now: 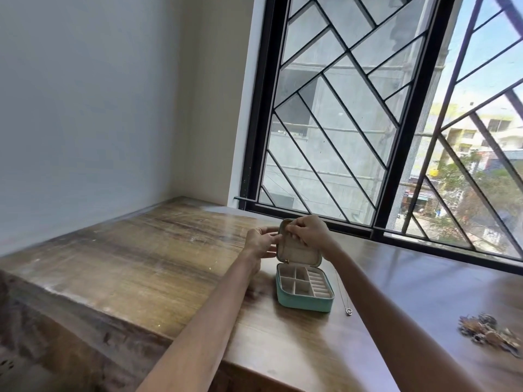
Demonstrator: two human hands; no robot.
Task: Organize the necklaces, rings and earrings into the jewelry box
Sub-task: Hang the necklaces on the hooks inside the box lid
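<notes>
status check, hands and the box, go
Both hands up at the raised lid: left hand beside its edge, right hand pinching something small at its top. Jewelry box open, compartments look empty. One necklace still on the table. Nothing in the way.

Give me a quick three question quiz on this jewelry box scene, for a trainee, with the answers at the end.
1. True or false: the box lid stands open.
2. Where does the necklace lie? A) in the box B) on the table right of the box C) on the window sill
3. Fill in: both the left hand and right hand work at the ____.

Key: 1 true; 2 B; 3 lid.
</notes>
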